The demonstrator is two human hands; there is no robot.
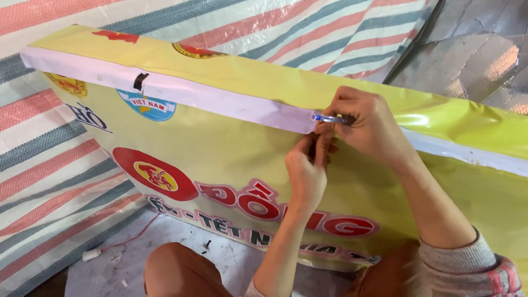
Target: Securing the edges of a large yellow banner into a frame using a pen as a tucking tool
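A large yellow printed banner (231, 148) is stretched over a frame that stands tilted in front of me. A white strip (220, 102) of folded-back material runs along its upper edge. My right hand (371, 124) grips a small blue tool (329, 118), like a pen or cutter, with its tip at the end of the white strip. My left hand (307, 168) is just below, fingers pinching the banner edge under the tool. A short black mark (141, 81) crosses the strip further left.
A red, white and blue striped tarpaulin (49, 165) hangs behind and to the left. Silver foil sheeting (473, 49) is at the upper right. My knees (181, 269) are at the bottom, over a pale floor with a white cord (93, 254).
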